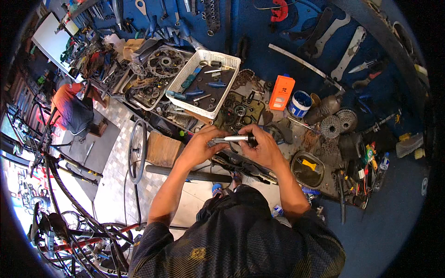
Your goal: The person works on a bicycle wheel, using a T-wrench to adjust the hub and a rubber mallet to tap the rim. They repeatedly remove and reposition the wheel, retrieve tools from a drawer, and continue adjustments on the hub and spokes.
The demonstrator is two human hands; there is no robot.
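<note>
Cylinder [237, 138]: silvery, gripped near both ends, not set down; handling looks under way, what remains I cannot tell.
Left hand [207, 142]: closed on its left end.
Right hand [262, 147]: fingers round its dark right end.
White basket [193, 109]: far left, loose tools [216, 85] inside.

Dark mark seen on orange box [281, 92], right of and beyond fingers [254, 130]; partial lettering seen on bike frame [112, 272], far left of them.

Slim silver cyl. part [236, 138], shiny, w/ blk fitting [251, 139] at R end; approx. horiz., gripped both ends, nearer wearer than wht. basket [227, 88].
</note>
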